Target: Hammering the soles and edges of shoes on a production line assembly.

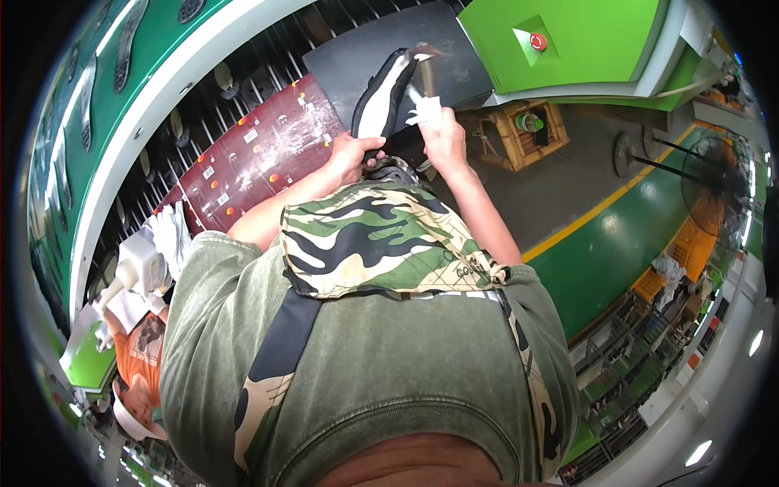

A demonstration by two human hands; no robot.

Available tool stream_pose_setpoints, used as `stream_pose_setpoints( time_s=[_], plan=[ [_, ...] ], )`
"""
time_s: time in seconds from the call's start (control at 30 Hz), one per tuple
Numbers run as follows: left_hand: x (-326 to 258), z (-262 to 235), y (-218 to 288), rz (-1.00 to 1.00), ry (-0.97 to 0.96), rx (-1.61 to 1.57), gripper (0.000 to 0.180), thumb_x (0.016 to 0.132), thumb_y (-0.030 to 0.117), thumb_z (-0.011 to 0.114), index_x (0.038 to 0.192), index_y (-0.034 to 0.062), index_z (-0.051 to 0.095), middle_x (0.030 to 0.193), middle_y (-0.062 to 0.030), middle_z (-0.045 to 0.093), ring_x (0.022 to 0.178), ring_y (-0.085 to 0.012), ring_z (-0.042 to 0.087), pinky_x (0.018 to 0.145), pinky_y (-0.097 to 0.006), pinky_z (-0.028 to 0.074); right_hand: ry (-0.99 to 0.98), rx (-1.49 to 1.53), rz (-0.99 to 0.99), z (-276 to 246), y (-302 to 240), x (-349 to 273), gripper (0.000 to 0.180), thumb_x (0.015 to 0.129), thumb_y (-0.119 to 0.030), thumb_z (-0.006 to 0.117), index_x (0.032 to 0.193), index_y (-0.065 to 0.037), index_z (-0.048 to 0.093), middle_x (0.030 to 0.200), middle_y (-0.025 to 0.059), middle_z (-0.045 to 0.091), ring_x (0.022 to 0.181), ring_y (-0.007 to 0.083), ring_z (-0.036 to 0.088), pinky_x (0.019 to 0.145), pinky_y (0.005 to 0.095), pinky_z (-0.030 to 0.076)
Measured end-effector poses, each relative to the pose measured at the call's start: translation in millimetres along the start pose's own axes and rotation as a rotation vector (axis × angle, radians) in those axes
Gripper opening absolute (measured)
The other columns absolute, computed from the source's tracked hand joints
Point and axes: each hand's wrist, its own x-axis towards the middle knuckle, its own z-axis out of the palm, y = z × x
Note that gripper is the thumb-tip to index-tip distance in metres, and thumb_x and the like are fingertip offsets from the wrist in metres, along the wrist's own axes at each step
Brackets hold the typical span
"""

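My left hand (357, 157) is closed round the near end of a black shoe (378, 105) whose long white underside faces up. The shoe tilts away from me, its far end over a dark grey board. My right hand (446, 144) grips a hammer (428, 75) by its handle, just right of the shoe. White cloth or paper (427, 111) is bunched at the top of that fist. The hammer's head is smeared by motion and lies at or just above the shoe's far tip; whether they touch I cannot tell.
A dark red board (251, 150) with orange dots adjoins the grey board (345, 61) along the roller conveyor. A green machine housing with a red button (538, 41) stands far right. Below it is a bamboo stool (507, 146). A co-worker in orange (142, 349) is at left.
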Motion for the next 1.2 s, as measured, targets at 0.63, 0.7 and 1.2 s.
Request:
stream_pose_setpoints(
  time_s=[0.63,0.7,1.2],
  plan=[
    [-3.4,1.1,-4.7,0.001,0.029,-0.052,0.021,0.081,-0.002,0.075,0.096,-0.0018,0.06,0.081,-0.0099,0.066,0.063,-0.0198,0.066,0.045,-0.025,0.045,0.036,0.2,-0.172,-20.1,-13.3,-15.0,0.025,0.095,-0.019,0.067,0.105,0.001,0.057,0.078,0.0106,0.064,0.056,0.013,0.06,0.053,0.0324,0.049],
    [-2.8,-1.9,-4.5,0.007,0.031,-0.045,0.022,0.081,-0.002,0.076,0.096,-0.0019,0.06,0.081,-0.0101,0.066,0.062,-0.0193,0.066,0.044,-0.025,0.045,0.098,0.47,-0.142,-47.9,-56.2,-23.9,0.02,0.096,-0.013,0.063,0.108,0.0,0.054,0.079,0.0064,0.062,0.056,0.0103,0.057,0.052,0.0282,0.048],
    [-1.2,6.9,-5.6,0.006,0.007,-0.057,0.018,0.081,-0.004,0.075,0.093,-0.0007,0.06,0.077,-0.0093,0.065,0.06,-0.0176,0.064,0.042,-0.025,0.042,0.269,0.379,-0.345,-27.9,-26.2,-30.4,0.029,0.093,-0.012,0.064,0.114,0.002,0.05,0.09,0.0187,0.067,0.075,0.029,0.067,0.065,0.0376,0.054]
  ],
)
